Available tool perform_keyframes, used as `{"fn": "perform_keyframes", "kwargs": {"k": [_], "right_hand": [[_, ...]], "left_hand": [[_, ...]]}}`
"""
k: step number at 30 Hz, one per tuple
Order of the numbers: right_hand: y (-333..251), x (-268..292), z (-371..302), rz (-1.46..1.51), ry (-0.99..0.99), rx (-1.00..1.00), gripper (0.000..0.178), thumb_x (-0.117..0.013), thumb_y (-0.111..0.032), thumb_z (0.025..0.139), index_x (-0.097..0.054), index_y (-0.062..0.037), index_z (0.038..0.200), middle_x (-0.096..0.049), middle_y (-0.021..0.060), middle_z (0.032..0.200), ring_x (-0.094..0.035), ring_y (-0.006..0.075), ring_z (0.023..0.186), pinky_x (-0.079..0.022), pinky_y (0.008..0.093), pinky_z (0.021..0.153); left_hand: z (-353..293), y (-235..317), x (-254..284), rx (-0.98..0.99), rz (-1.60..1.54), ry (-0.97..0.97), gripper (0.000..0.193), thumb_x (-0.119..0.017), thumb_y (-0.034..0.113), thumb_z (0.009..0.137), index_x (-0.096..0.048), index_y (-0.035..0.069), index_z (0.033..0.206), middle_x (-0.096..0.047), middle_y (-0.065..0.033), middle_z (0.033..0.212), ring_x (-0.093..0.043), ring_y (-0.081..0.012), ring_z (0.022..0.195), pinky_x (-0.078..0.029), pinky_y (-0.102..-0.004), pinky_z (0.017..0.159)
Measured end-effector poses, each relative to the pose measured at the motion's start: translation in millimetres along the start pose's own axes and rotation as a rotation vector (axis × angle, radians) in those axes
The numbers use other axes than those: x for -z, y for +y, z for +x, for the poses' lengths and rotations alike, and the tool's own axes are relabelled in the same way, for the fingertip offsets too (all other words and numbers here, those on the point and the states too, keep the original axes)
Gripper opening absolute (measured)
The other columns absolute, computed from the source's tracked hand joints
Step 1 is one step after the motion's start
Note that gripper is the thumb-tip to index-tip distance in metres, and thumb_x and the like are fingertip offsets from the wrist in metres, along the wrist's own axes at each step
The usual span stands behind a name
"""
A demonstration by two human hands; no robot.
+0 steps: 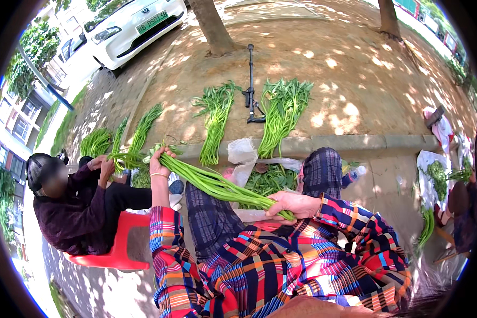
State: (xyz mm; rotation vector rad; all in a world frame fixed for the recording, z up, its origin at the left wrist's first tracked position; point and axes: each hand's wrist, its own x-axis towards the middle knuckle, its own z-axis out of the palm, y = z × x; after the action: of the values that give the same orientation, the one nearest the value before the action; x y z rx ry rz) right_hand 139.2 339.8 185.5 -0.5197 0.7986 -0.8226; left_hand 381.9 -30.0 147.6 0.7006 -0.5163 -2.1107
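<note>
Across my lap lies a bunch of long green leafy-vegetable stems (220, 185), held at both ends. My left hand (160, 164) is closed round its upper left end, where few leaves remain visible. At the lower right, the cut ends poke out past my right hand (296, 204), which grips the bunch with the thumb on top. Beneath the stems, between my knees, loose green leaves (273, 180) fill an opened plastic bag (242, 152). Two leafy bunches, one left (217, 119) and one right (283, 114), rest over the kerb ahead of me.
A black walking stick (251, 79) lies on the dirt between the bunches. At left, a person (85, 206) on a red plastic stool (116, 244) handles similar stems. More bunches (143, 127) lie along the kerb (355, 143). Another person (464, 212) sits far right. A bottle (355, 175) is beside my right knee.
</note>
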Motion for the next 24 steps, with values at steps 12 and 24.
{"fn": "perform_keyframes", "kwargs": {"k": [12, 24], "right_hand": [[-44, 51, 98, -0.302, 0.111, -0.031, 0.011, -0.056, -0.012, 0.078, -0.049, -0.0042, 0.080, -0.046, 0.0009, 0.052, -0.042, 0.0083, 0.038, -0.030, 0.0226, 0.030], [-39, 106, 256, -0.126, 0.022, 0.156, 0.017, -0.054, -0.013, 0.083, -0.048, -0.0051, 0.096, -0.045, 0.0004, 0.060, -0.045, 0.0092, 0.045, -0.036, 0.0214, 0.041]], "left_hand": [[78, 60, 37, -0.030, 0.192, 0.229, 0.008, -0.052, 0.008, 0.076, -0.053, 0.002, 0.082, -0.057, -0.0092, 0.074, -0.056, -0.0239, 0.067, -0.048, -0.0416, 0.066], [203, 106, -65, -0.188, 0.766, 0.200, 0.011, -0.058, 0.003, 0.072, -0.057, -0.004, 0.082, -0.060, -0.0122, 0.073, -0.060, -0.0226, 0.058, -0.052, -0.0343, 0.055]]}}
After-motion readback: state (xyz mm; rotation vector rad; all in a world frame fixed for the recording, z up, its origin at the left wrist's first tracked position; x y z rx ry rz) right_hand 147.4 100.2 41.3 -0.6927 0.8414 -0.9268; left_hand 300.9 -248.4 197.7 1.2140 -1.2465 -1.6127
